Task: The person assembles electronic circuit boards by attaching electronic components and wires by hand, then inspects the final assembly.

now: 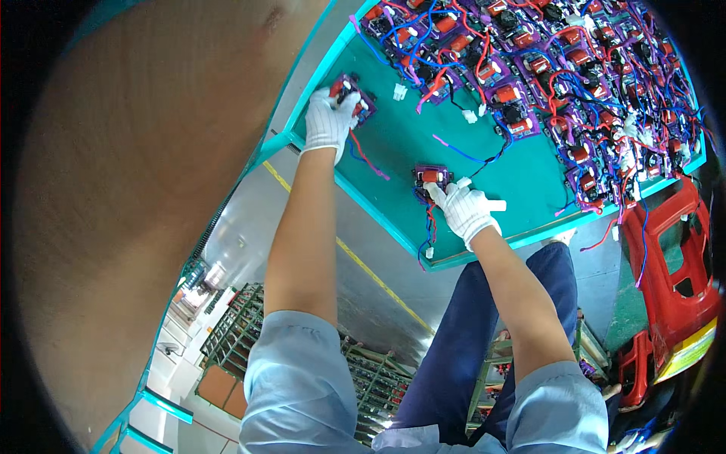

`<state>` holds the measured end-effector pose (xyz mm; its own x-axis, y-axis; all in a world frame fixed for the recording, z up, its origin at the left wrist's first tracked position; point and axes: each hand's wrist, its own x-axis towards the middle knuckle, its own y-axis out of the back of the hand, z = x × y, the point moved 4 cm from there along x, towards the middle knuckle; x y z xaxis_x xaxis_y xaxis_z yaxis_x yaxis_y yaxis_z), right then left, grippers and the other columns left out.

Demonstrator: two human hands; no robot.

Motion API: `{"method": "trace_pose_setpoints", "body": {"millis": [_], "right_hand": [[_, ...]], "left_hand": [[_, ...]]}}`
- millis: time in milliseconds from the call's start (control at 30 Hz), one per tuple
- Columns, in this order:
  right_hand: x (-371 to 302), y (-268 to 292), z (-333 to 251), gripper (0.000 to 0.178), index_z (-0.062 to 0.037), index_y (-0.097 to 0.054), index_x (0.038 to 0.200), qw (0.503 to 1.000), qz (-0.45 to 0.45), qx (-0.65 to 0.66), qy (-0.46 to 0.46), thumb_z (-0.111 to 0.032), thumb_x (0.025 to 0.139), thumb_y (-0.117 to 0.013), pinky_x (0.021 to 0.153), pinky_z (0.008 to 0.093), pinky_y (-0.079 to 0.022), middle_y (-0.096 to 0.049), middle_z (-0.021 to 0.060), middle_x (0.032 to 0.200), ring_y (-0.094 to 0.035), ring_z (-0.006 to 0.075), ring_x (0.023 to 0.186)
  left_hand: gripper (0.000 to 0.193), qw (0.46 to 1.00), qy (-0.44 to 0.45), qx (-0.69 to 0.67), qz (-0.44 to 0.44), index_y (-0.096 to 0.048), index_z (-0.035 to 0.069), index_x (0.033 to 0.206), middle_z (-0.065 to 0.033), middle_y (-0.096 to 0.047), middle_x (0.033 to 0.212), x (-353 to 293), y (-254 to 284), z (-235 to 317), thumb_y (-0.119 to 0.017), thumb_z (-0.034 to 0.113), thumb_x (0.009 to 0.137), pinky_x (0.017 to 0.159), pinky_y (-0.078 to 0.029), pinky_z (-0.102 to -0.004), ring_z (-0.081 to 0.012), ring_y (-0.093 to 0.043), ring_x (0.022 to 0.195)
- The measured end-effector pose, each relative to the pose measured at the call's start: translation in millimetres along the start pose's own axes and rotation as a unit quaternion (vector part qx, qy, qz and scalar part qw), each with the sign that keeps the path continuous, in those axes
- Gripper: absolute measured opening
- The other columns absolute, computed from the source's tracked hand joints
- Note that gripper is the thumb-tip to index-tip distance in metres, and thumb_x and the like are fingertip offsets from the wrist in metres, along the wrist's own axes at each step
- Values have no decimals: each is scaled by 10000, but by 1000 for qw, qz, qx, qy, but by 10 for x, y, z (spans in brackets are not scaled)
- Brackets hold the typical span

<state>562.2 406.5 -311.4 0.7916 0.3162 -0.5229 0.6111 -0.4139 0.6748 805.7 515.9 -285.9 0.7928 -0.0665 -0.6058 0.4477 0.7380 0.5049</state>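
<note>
My left hand (pixel 330 119), in a white knitted glove, is closed round a purple circuit board (pixel 363 106) with red and black parts, at the left side of the green tray (pixel 386 200). Red and blue wires (pixel 367 160) trail from this board. My right hand (pixel 464 209), gloved the same way, has its fingers closed at the edge of a second purple circuit board (pixel 430 175) near the tray's front corner. Twisted wires (pixel 430 225) with a white plug hang from it. Beside the right palm a short white piece (pixel 495 205) sticks out; whether the hand holds it I cannot tell.
Several wired boards (pixel 522 106) crowd the tray's far and right parts. Loose white plugs (pixel 399 91) lie between them and my hands. A brown surface (pixel 151 189) fills the left side. Red plastic stools (pixel 673 265) stand at the right, and green racks (pixel 238 325) lie below.
</note>
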Motion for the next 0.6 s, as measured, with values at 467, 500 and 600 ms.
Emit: {"method": "trace_pose_setpoints", "body": {"millis": [467, 500, 600], "right_hand": [[-54, -5, 5, 473, -245, -357, 1247, 1000, 0, 8, -17, -254, 789, -477, 504, 336, -464, -483, 100, 826, -541, 196, 688], [-51, -31, 2, 472, -250, -353, 1252, 1000, 12, 7, -16, -232, 793, -463, 492, 329, -455, -482, 94, 820, -536, 190, 679], [-62, -37, 25, 477, -258, -345, 1262, 1000, 19, 6, -15, -193, 798, -438, 471, 318, -438, -481, 83, 806, -527, 180, 665]], "left_hand": [[359, 977, -110, 171, 68, -525, -74, 988, -144, -593, 806, 89, -401, 617, -618, 199, 776, 533, -468, -253, -150, -571, 583], [339, 981, -107, 139, 78, -524, -73, 981, -134, -592, 810, 81, -390, 570, -611, 188, 783, 530, -467, -249, -147, -571, 581], [291, 986, -95, 109, 81, -519, -74, 960, -104, -588, 815, 100, -421, 515, -593, 158, 800, 517, -460, -231, -133, -572, 590]]}}
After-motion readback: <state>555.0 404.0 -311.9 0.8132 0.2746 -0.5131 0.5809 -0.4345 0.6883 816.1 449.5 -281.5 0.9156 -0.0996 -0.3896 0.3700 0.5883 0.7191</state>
